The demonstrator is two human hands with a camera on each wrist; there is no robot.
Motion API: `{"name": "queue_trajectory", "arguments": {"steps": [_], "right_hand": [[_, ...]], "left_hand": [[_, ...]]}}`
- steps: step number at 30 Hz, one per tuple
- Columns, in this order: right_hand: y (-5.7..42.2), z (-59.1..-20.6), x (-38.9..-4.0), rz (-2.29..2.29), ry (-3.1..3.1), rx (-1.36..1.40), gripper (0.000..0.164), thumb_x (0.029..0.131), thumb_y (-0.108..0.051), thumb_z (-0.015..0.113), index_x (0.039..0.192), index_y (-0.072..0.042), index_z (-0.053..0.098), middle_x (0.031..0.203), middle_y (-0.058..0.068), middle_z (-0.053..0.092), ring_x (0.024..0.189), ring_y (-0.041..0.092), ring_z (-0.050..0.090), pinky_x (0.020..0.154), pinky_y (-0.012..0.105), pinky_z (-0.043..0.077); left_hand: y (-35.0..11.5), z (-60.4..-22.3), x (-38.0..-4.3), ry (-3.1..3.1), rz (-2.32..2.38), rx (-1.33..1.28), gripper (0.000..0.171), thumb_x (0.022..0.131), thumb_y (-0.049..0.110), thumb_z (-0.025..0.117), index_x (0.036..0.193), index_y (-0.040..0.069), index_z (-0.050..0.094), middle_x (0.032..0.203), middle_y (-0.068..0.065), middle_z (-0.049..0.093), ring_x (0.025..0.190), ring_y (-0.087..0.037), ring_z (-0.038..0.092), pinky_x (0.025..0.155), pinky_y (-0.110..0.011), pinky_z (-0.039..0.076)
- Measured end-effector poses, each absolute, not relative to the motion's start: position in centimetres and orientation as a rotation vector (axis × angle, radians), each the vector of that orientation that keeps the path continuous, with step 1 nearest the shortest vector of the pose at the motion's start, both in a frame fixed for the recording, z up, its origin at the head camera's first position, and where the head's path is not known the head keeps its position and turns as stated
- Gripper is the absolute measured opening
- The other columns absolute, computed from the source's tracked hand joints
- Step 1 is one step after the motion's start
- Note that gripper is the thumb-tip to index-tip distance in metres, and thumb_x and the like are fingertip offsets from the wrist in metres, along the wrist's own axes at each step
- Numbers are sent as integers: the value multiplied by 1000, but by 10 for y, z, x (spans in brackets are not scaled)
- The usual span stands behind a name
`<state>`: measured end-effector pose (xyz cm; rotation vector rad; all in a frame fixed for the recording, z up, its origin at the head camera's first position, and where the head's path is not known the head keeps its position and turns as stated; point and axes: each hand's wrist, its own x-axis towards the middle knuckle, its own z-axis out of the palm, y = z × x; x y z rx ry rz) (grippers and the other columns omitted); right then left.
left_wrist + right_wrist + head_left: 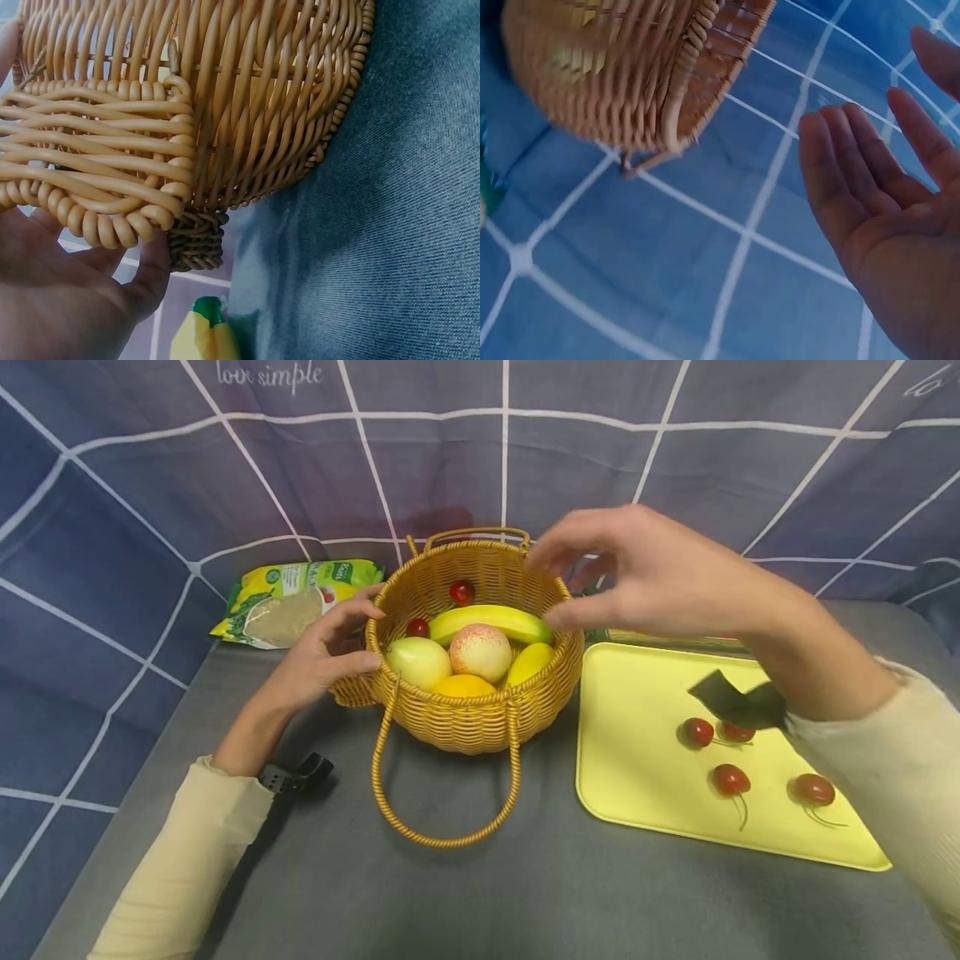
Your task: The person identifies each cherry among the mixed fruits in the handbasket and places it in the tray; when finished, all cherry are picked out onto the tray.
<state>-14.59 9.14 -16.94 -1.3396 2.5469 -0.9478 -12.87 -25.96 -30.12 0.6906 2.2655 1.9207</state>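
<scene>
While a woven basket (457, 727) is held at its left rim by the left hand (322, 647), the right hand (630, 564) is held above the opposite rim with nothing in it. How far the work has got can be judged only from where the fruit is placed. Between the two hands, inside the basket, a banana (487, 620), a speckled peach (480, 652), a pale green fruit (418, 662), an orange fruit (463, 686) and a yellow fruit (531, 664) are gathered, with two cherries (462, 592) set behind the banana and by its left end. Below the right hand, partly under its forearm, a yellow tray (637, 760) is set, and four stemmed cherries (731, 780) are left on it; the work is judged well along but unfinished.

The left hand's fingers and thumb are bent against the rim, parted along it; how firmly the basket is gripped cannot be told. Nothing is pinched by the right hand: its fingers are relaxed, its thumb is spread from them, and a gap to the basket is shown in the right wrist view. Beyond the left hand, a green-and-yellow packet (285, 614) is laid.
</scene>
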Motion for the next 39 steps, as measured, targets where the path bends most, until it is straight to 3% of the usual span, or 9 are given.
{"name": "queue_trajectory", "arguments": {"steps": [6, 12, 16, 20, 23, 33, 39], "right_hand": [[37, -167, -187, -906, 2358, -1320, 35, 80, -18, 70, 113, -10, 60, 106, -5, 61, 94, 9, 57, 83, 28, 44], [2, -171, -212, -844, 2164, -1251, 33, 82, -13, 68, 114, -8, 60, 104, -2, 62, 86, 11, 62, 80, 27, 46], [-13, -180, -226, -708, 2116, -1124, 39, 83, -14, 67, 120, -8, 57, 118, -1, 56, 88, 14, 61, 84, 27, 43], [-19, -191, -239, -572, 2088, -1039, 51, 83, -19, 67, 131, -12, 49, 137, -1, 41, 117, 12, 44, 96, 28, 33], [-23, -199, -247, -518, 2063, -994, 59, 83, -22, 67, 136, -14, 43, 143, -3, 31, 128, 10, 26, 101, 29, 25], [-31, -221, -258, -568, 1927, -839, 60, 87, -19, 62, 140, -13, 35, 146, 0, 25, 132, 16, 22, 104, 32, 23], [-33, -233, -258, -522, 1941, -729, 57, 88, -24, 60, 140, -19, 36, 145, -5, 28, 131, 20, 24, 99, 47, 29]], "left_hand": [[-261, -301, -129, 2266, 1926, 691, 40, 81, -7, 61, 116, 10, 51, 147, -6, 25, 127, -30, 31, 98, -41, 29], [-261, -301, -128, 2271, 1929, 687, 40, 81, -6, 62, 116, 10, 52, 147, -6, 25, 127, -31, 32, 98, -41, 30], [-261, -302, -128, 2262, 1931, 674, 40, 81, -6, 61, 116, 11, 51, 147, -6, 24, 128, -34, 29, 98, -42, 29], [-261, -302, -129, 2249, 1935, 688, 40, 81, -6, 60, 116, 10, 51, 147, -5, 24, 128, -35, 28, 98, -43, 29], [-261, -303, -129, 2244, 1938, 698, 40, 81, -7, 60, 117, 10, 51, 147, -6, 24, 128, -36, 28, 98, -43, 30], [-261, -302, -129, 2218, 1947, 695, 40, 82, -6, 59, 117, 10, 51, 148, -6, 22, 128, -34, 28, 97, -42, 30], [-260, -302, -130, 2213, 1939, 704, 39, 83, -5, 59, 118, 10, 50, 148, -5, 22, 128, -32, 30, 96, -42, 30]]}}
